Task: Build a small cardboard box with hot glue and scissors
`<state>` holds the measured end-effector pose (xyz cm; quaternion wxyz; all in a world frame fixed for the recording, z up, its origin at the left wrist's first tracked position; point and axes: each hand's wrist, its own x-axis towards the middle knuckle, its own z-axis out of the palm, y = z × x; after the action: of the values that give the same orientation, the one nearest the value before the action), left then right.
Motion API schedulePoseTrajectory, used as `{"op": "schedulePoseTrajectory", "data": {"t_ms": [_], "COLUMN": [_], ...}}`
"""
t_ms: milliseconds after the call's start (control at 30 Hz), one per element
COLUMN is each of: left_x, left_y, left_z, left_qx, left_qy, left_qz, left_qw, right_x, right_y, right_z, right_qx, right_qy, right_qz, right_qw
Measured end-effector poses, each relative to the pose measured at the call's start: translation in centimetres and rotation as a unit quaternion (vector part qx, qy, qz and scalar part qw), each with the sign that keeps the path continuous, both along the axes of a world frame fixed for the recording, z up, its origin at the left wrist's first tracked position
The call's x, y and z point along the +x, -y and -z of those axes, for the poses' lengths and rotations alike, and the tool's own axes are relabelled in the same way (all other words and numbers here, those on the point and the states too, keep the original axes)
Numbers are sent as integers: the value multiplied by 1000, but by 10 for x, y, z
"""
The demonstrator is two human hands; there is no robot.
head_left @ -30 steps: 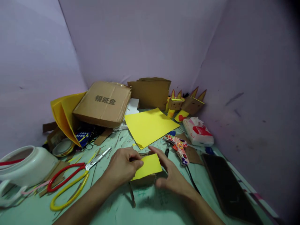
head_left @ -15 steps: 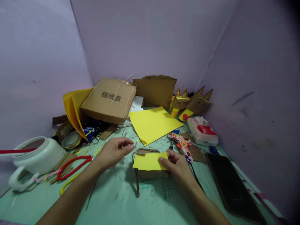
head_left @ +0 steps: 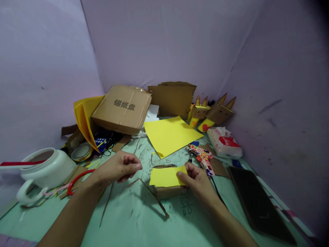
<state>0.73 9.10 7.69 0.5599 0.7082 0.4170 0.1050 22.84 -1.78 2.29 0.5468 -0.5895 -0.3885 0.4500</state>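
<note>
Past the left fingers, the carton (head_left: 122, 109) reads "锡纸盘". White lettering on the blue packet (head_left: 100, 144), nearer them, is partly covered; print on the tissues (head_left: 224, 142), beyond the right fingers, is too small to read. Green marks below the right fingertips are illegible.

The right hand (head_left: 184, 172) pinches the yellow card (head_left: 164, 176) over the small box (head_left: 168, 192), its undermost fingers hidden. The left hand (head_left: 137, 164) is curled near the brown strip (head_left: 155, 199); whether it grips anything is unclear. Its forearm hides much of the scissors (head_left: 77, 180).
</note>
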Motion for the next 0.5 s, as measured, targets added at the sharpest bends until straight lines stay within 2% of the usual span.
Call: {"op": "schedulePoseTrajectory", "data": {"t_ms": [133,200,333,433,500], "left_x": [4,9,24,22,4], "left_y": [12,20,32,39,48], "left_z": [1,4,7,7,8], "left_qx": [65,80,84,59,55], "left_qy": [-114,-138,-187,-165,-117], "left_qz": [114,164,190,257,310], "left_qw": [985,974,960,950,942], "right_x": [0,0,1,2,2], "right_y": [-1,-2,-3,-3,-3], "right_z": [-1,-1,1,4,5], "right_qx": [5,6,4,0,2], "right_qy": [13,17,16,21,22], "right_qz": [-2,0,-3,-11,-18], "right_qw": [1000,1000,1000,1000,1000]}}
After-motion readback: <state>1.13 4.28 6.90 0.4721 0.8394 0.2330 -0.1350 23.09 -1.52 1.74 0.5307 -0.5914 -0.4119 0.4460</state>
